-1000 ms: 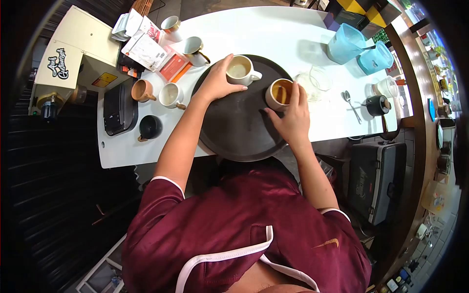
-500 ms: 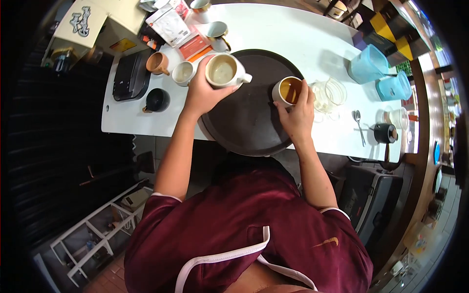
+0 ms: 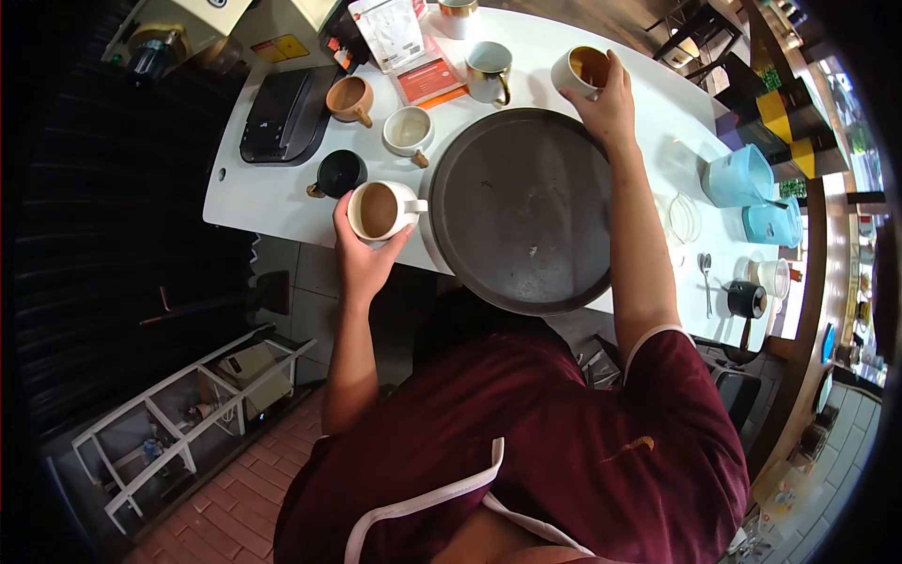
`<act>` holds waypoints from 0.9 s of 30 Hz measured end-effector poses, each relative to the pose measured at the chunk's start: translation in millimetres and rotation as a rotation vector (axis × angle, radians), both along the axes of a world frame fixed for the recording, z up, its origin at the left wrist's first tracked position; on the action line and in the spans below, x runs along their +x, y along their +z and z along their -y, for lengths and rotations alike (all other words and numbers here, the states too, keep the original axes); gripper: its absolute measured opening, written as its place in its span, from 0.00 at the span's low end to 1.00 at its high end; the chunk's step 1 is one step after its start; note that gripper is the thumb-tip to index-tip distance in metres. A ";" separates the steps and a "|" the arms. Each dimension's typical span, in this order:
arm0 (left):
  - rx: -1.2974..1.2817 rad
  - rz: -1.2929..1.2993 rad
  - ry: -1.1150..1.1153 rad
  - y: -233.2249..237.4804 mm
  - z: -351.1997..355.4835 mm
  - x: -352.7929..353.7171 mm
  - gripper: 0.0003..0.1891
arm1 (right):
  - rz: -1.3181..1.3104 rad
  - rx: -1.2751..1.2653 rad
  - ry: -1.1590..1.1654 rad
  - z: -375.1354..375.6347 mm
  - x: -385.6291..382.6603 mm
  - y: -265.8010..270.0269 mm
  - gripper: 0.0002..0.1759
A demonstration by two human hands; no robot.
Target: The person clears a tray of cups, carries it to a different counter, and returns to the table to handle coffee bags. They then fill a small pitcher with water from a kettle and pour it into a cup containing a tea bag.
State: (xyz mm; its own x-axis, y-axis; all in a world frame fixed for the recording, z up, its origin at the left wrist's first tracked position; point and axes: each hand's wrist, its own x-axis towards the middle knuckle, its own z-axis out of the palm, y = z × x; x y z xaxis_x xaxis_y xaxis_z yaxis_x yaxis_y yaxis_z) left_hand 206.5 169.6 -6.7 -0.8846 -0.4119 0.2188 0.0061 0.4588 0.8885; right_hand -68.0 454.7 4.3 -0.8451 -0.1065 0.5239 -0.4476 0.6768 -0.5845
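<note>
My left hand (image 3: pixel 365 263) is wrapped round a white mug (image 3: pixel 379 211) near the table's front edge, its handle pointing right and a brownish interior showing. Farther off, my right hand (image 3: pixel 606 105) grips a pale cup (image 3: pixel 570 77) with an amber-brown inside, beyond the far right rim of the round dark tray (image 3: pixel 521 211). Nothing stands on the tray between my arms. Just behind the left mug is a black cup (image 3: pixel 340 173), with a cream cup (image 3: pixel 408 130) and a terracotta cup (image 3: pixel 349 98) beyond it.
A shiny-rimmed mug (image 3: pixel 489 71) stands past the tray, beside red and white packets (image 3: pixel 427 73). At left sits a black scale (image 3: pixel 285 117). Blue pitchers (image 3: pixel 739 176), a glass vessel (image 3: pixel 683 220), a spoon (image 3: pixel 707 282) and a small black pot (image 3: pixel 746 299) line the right side.
My left hand has carried the white mug left and toward me, off the tray. My right hand has moved the pale cup from over the tray to beyond its far edge.
</note>
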 end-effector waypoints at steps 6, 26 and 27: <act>0.066 0.053 0.050 -12.9 3.2 12.7 0.43 | 0.104 0.057 0.025 13.8 -49.1 -27.9 0.56; -0.079 0.098 0.039 -25.5 15.7 1.7 0.47 | 0.154 0.154 0.127 65.2 -115.0 -45.3 0.55; -0.085 0.089 0.041 -26.8 15.8 0.6 0.47 | 0.156 0.151 0.128 66.9 -119.2 -47.4 0.55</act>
State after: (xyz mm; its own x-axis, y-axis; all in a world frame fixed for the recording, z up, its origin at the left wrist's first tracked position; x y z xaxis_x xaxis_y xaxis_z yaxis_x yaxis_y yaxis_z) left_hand 207.1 153.8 -33.4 -0.8849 -0.4313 0.1757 -0.0912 0.5305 0.8428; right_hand -187.2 387.8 -43.1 -0.8891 -0.2852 0.3580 -0.4476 0.7055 -0.5495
